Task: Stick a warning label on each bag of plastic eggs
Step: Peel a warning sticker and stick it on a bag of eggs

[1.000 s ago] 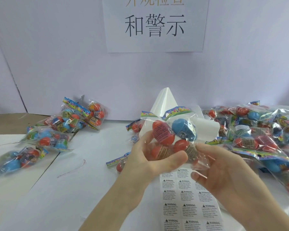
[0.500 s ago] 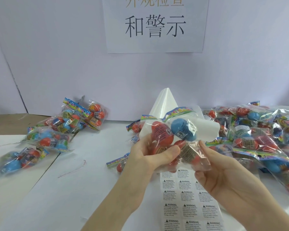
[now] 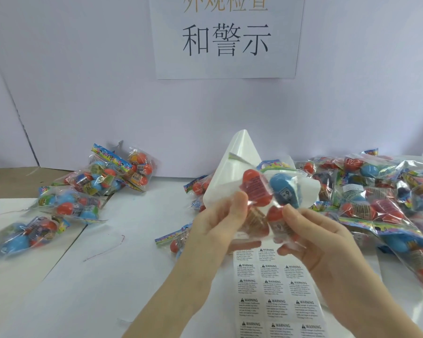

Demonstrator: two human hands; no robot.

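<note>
Head view, single frame, items listed outward from the grip.

1. Left hand (image 3: 217, 223): thumb and fingers curled round the left edge of a clear crinkly plastic bag of red and blue eggs (image 3: 269, 203), holding it raised above the table.
2. Right hand (image 3: 313, 237): thumb and fingers pinching the same bag's lower right corner, clamped on the film. No label can be made out on either hand.
3. White sheet of small printed warning labels (image 3: 276, 289): directly beneath the grip, flat on the white table (image 3: 122, 276), far end curled up behind the bag.
4. Loose bags (image 3: 195, 189): just behind the grip, partly hidden.
5. Small group of bagged eggs (image 3: 83, 191): well left of the grip.
6. Large heap of bagged eggs (image 3: 376, 203): right of the grip, crowding the table edge.
7. White paper sign with black characters (image 3: 226, 37): on the wall, far behind.

Handling note (judgement): the film looks slippery and rounded over the eggs; pulling a stretch taut between both hands, then pressing a label from one edge across, should avoid wrinkles.
</note>
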